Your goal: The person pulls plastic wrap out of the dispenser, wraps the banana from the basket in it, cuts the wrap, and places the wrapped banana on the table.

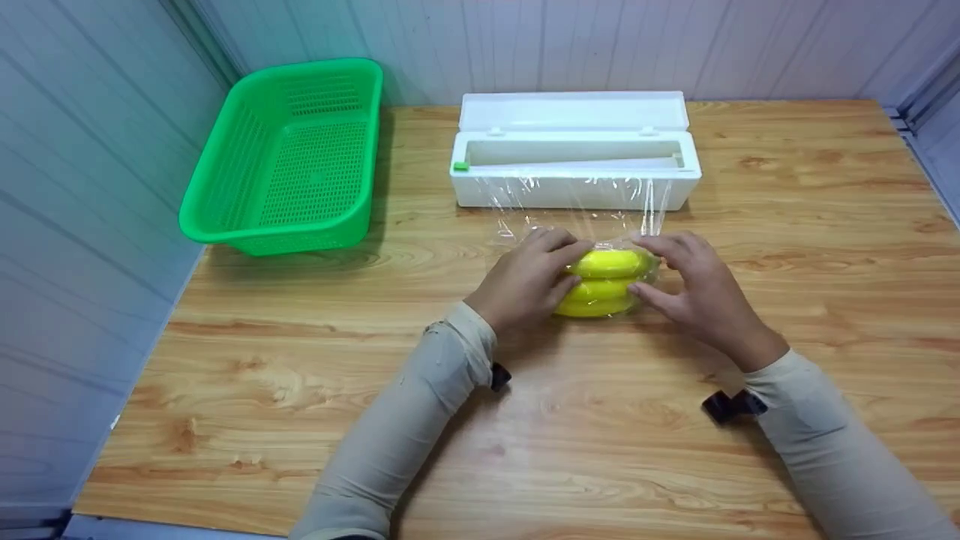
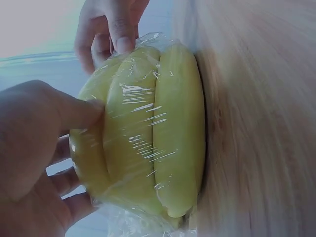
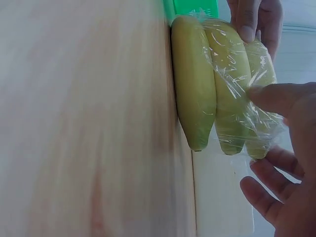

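Caught on a wood-grain tabletop [image 1: 585, 420], between left hand [image 1: 529, 281] and right hand [image 1: 694, 289]: three yellow bananas [image 1: 600, 290], side by side under clear plastic film [image 1: 577, 217]. Seen just behind, with the same film trailing over its front edge: an open-lidded white box [image 1: 574, 136]. Set farther off to the left: a green basket [image 1: 373, 150].

Gripping the left end with the left hand, thumb on the wrapped face, fingers bent round behind, parted to the breadth of the bunch. Holding the opposite end with the right hand, thumb resting on the film, fingers partly curled by the banana tips. Cannot tell how firmly in either case.

Judging by looks, light enough for one hand and firm in shape, though perhaps easily dented; impossible to tell real fruit from imitation. Likely slippery where film meets smooth skin, with the sheet itself thin, clingy and easily torn. Best to take hold around both ends, thumbs in front, fingers behind, pressing gently to stop any fanning apart.
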Motion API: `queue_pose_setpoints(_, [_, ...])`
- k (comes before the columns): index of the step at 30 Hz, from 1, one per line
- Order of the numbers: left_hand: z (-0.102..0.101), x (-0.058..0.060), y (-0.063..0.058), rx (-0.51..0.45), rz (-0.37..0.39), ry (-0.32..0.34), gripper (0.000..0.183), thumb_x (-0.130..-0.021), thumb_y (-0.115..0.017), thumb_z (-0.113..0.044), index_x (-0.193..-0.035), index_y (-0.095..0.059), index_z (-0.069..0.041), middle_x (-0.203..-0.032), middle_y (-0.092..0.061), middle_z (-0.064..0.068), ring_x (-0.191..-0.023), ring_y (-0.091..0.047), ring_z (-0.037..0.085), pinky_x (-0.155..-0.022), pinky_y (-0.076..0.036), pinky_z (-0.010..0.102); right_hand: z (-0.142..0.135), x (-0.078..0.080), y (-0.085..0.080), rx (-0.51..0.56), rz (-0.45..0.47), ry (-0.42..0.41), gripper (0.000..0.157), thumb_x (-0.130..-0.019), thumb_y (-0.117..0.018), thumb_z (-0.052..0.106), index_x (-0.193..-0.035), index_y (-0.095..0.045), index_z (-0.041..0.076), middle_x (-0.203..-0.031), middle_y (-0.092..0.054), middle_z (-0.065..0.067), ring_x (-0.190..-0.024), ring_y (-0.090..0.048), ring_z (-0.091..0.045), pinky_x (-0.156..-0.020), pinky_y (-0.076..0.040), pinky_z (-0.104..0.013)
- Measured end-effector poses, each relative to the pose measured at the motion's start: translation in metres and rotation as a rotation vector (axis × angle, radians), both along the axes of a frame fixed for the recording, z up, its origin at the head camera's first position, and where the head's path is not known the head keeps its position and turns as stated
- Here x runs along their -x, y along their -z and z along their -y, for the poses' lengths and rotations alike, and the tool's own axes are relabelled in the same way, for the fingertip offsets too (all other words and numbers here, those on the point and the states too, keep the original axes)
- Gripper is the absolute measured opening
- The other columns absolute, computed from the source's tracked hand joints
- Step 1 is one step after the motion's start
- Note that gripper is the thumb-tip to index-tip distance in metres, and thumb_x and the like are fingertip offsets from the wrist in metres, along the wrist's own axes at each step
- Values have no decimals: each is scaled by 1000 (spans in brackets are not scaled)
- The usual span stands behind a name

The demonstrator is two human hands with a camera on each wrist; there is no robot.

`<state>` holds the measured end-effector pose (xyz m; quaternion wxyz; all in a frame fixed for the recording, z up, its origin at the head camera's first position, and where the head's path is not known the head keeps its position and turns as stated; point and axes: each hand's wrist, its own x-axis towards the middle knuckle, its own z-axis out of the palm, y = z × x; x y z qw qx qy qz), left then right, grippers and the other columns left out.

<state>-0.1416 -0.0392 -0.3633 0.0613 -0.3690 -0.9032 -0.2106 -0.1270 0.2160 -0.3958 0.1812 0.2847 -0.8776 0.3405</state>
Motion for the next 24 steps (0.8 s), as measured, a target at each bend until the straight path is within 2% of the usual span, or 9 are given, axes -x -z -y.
queue_pose_setpoints(3, [2,3,0,-20,45,-5,47,-89,-60,-26,-134,-50,-16,-120,-54,-3,-109,-46,13,-92,-37,23,0,0,0,-40,-6,-6,54,-75,-78,23,-125,-59,16,-111,-55,-7,-101,-50,-24,-81,-42,-42])
queue_pose_setpoints(5, [3,4,-1,-55,105,-7,49,-89,-61,-29,-134,-49,-16,-122,-53,-3,-110,-45,11,-93,-36,22,0,0,0,-54,0,-4,53,-75,-78,27,-123,-60,15,-112,-54,-7,-101,-50,-23,-82,-41,-42])
queue_pose_setpoints(10, [8,10,1,-211,234,-11,47,-88,-63,-30,-131,-53,-14,-123,-50,-4,-112,-43,7,-95,-35,20,-1,0,-1,-57,24,13,55,-75,-78,27,-123,-58,10,-122,-49,-8,-103,-50,-19,-77,-46,-35])
queue_pose_setpoints(16, [11,16,4,-330,199,-14,34,-89,-61,-25,-119,-62,-10,-119,-51,-5,-112,-41,7,-95,-32,19,-1,1,-1,-37,3,9,53,-75,-78,23,-120,-59,4,-123,-51,-6,-103,-50,-18,-75,-46,-33])
queue_pose_setpoints(21, [12,16,6,-335,237,-50,30,-90,-60,-26,-118,-63,-15,-116,-53,-7,-110,-42,5,-94,-34,19,-1,1,-1,-4,-24,8,51,-74,-79,19,-120,-60,4,-119,-54,-8,-105,-50,-23,-84,-43,-36])
queue_pose_setpoints(24, [13,16,7,-322,257,-58,31,-90,-59,-28,-120,-62,-18,-115,-53,-7,-109,-43,5,-93,-34,21,0,0,-1,24,-28,6,53,-73,-80,17,-120,-59,4,-119,-53,-9,-104,-51,-24,-84,-44,-38])
